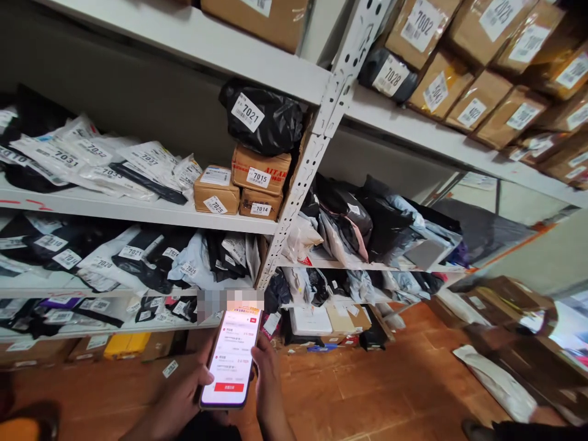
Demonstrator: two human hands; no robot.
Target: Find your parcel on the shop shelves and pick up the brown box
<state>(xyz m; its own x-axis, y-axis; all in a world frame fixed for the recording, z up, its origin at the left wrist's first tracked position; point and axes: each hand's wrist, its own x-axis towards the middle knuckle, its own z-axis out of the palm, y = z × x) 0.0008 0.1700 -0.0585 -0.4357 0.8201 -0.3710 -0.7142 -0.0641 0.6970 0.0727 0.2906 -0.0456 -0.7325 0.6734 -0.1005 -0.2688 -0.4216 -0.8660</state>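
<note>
Shelves (114, 208) crowded with numbered parcels face me, and a perforated white post (316, 141) stands between the left and right bays. Low in front of them is the phone (229, 361), its screen lit, blocking part of the bottom shelf and the floor (331, 398) from me. My left hand (195, 376) is curled round its left side, thumb pressed on the screen's lower edge; my right hand (267, 373) grips the right side, thumb against the rim. Well off to the right, a white parcel (496, 383) lies on the floor near open cartons (509, 300).

Most of my fingers are hidden behind the phone, and a blocky blur covers its top end. The small print on the screen is too fine to read. The highest boxes at upper right are cut off.

I count one phone, two hands, and three cardboard boxes (218, 195) beside the post, marked 7025, 7015 and 7014. One black bag (275, 119), labelled 7021, sits on 7015, which rests on 7014.
</note>
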